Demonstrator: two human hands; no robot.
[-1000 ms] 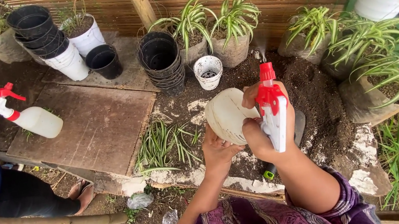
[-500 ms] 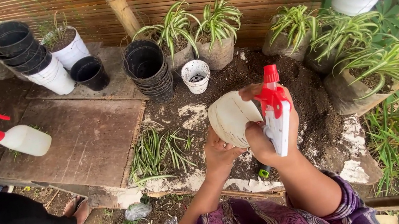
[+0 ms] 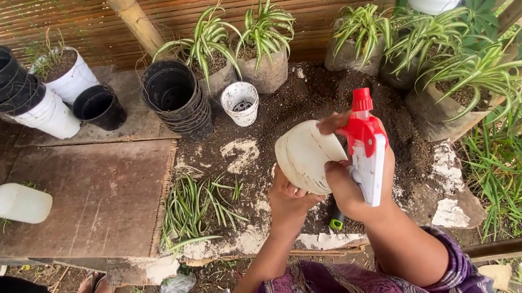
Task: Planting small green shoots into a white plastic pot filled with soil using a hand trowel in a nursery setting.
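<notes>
Over dark soil before a slatted bamboo fence, my left hand (image 3: 288, 201) grips a cream plastic pot (image 3: 307, 155) tilted sideways, its wall meeting the red-and-white trigger sprayer (image 3: 366, 148) my right hand (image 3: 349, 188) clenches.

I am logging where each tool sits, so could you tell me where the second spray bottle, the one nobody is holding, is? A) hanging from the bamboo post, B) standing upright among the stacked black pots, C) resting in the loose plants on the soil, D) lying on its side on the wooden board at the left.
D: the spare spray bottle lies on its side on the wooden board, away from the right hand and its sprayer.
</notes>
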